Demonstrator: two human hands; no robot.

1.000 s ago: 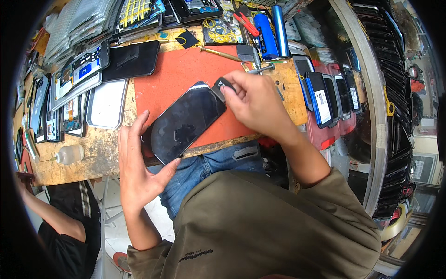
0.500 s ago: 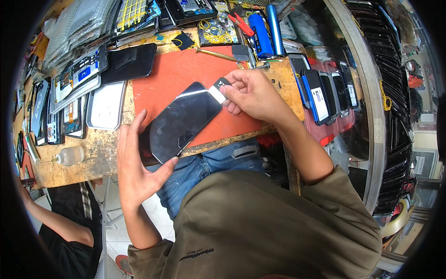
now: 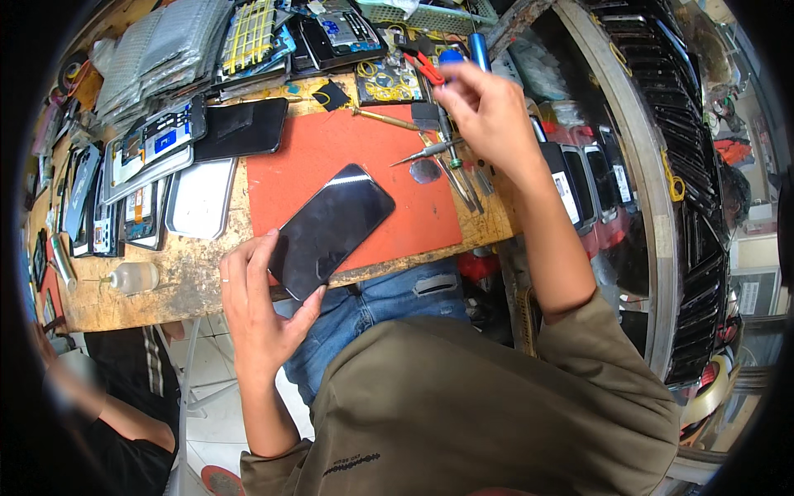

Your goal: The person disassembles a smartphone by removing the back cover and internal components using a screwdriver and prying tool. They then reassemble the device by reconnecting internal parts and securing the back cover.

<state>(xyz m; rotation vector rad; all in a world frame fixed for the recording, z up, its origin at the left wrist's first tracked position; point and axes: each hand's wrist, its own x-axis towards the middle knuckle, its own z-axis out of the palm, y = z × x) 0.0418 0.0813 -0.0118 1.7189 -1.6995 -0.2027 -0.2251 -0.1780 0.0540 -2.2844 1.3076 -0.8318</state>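
A black smartphone [image 3: 332,230] lies slanted over the near part of the red mat [image 3: 318,153], its glossy dark face up. My left hand [image 3: 266,302] grips its near left end, fingers along one edge and thumb at the lower corner. My right hand [image 3: 492,116] is raised over the back right of the bench, thumb and forefinger apart beside red-handled pliers [image 3: 426,68]. Whether it touches them I cannot tell. It partly covers a blue cylinder [image 3: 480,51]. Tweezers [image 3: 460,183], a pointed grey tool [image 3: 426,153] and a dark rounded piece [image 3: 426,171] lie below it.
Opened phones and parts [image 3: 161,136] crowd the left, beside a white tray [image 3: 200,198] and a small clear bottle [image 3: 136,279]. Bubble-wrap pouches [image 3: 169,50] are piled at the back left. Phones [image 3: 579,182] stand at right. A co-worker's arm [image 3: 124,413] shows lower left.
My right hand has left the phone's upper right corner and moved up and away toward the pliers. The small dark-and-white card it held no longer shows. The left hand stays on the phone.
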